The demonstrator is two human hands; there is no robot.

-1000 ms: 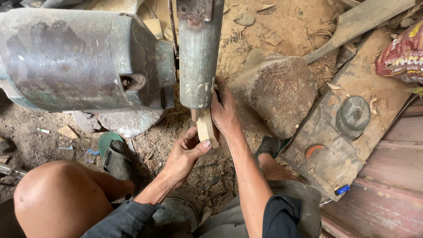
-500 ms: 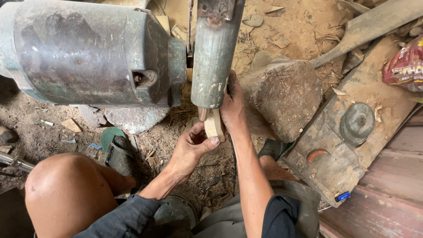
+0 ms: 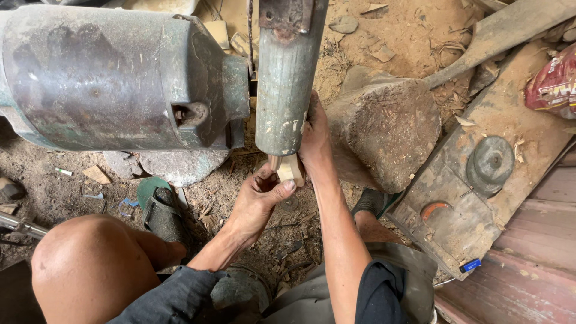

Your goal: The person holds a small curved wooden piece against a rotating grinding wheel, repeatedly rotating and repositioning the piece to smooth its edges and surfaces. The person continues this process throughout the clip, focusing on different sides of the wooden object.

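Note:
A small pale wooden block [image 3: 291, 169] sits at the lower end of a worn green metal cylinder [image 3: 287, 90]. My left hand [image 3: 259, 201] grips the block from below with thumb and fingers. My right hand [image 3: 314, 139] presses against the cylinder's lower right side and touches the block's top. A large grey-green motor housing [image 3: 114, 78] lies just left of the cylinder. My bare left knee [image 3: 90, 264] is at the lower left.
A big rough stone [image 3: 390, 129] lies right of my hands. Further right is a dusty wooden board [image 3: 510, 204] with a round metal disc [image 3: 491, 162]. A red printed bag [image 3: 555, 84] is at the right edge. Sawdust and wood chips cover the ground [image 3: 72, 180].
The view has shifted so cylinder and motor sit further right and lower. Both hands stay on the wooden block at the cylinder's end, the left thumb closing more over it.

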